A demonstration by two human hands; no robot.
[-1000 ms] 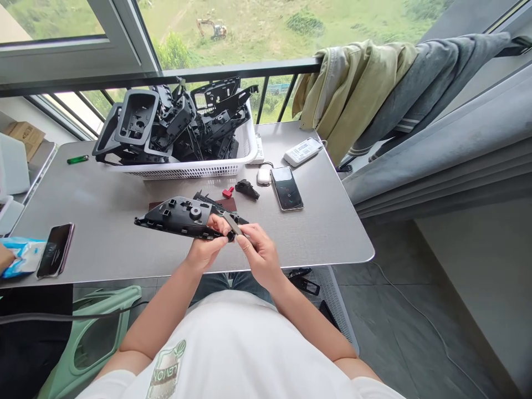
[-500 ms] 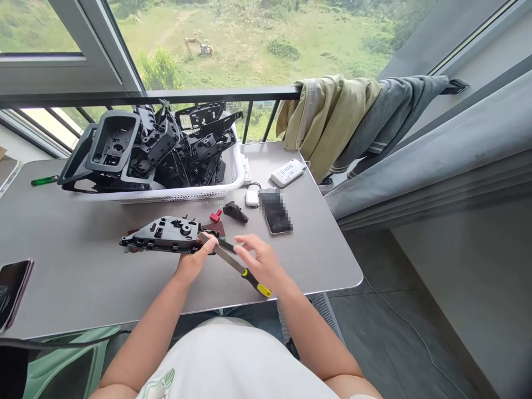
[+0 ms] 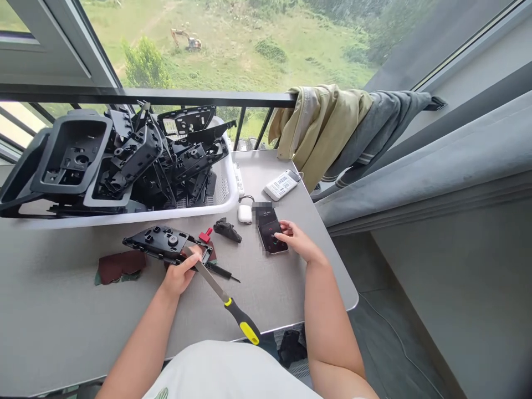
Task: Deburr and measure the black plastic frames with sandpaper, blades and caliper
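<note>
My left hand (image 3: 180, 274) grips a black plastic trim part (image 3: 160, 242) with clips and a round boss. Under the same thumb lies the steel blade of a flat file (image 3: 213, 282), its black and yellow handle pointing toward me over the table edge. My right hand (image 3: 301, 241) is at the right side of a smartphone (image 3: 274, 238), fingers apart, one digit touching the lit screen. A thin black tool (image 3: 220, 271) with a narrow tip lies under the trim part's right end. Dark red sheet pieces (image 3: 122, 266), like sandpaper, lie left of my left hand.
A white basket (image 3: 199, 212) heaped with black plastic parts (image 3: 137, 160) stands at the back left. Nearby are a red clip (image 3: 205, 235), a black lump-like piece (image 3: 227, 230), a white earbud case (image 3: 245, 214) and a white device (image 3: 282, 184). Clothes (image 3: 324, 124) hang on the railing.
My right hand has moved right, from beside the file to the phone, whose screen is now lit. My left hand still holds the trim part and file, slightly lower and left. The view has shifted.
</note>
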